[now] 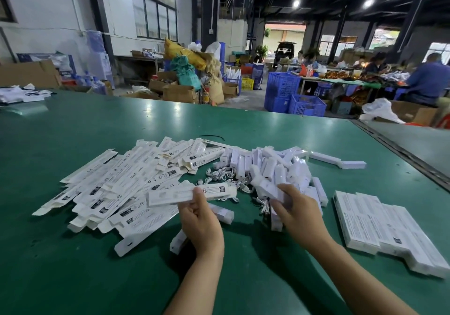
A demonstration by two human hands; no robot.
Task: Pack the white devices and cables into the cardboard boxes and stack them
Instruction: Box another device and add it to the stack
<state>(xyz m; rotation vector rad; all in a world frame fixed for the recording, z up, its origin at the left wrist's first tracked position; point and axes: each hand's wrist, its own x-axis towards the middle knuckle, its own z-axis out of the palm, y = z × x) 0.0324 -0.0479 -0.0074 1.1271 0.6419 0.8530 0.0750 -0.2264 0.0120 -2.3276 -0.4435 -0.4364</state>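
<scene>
My left hand (201, 222) grips a long white printed box (170, 195), held level above the green table (73, 266). My right hand (295, 213) holds a white device (269, 189) at the near edge of a heap of white devices (275, 168). Small white cables (219, 174) lie tangled between the heap and a spread of flat, unfilled boxes (117, 185) on the left. Filled boxes (379, 229) lie side by side in a layered stack on the right.
Two loose white devices (337, 160) lie behind the heap. A black cable tie (211, 137) rests on the table further back. A seam between table sections (401, 153) runs along the right. Blue crates (292, 97) and seated people stand beyond the far edge.
</scene>
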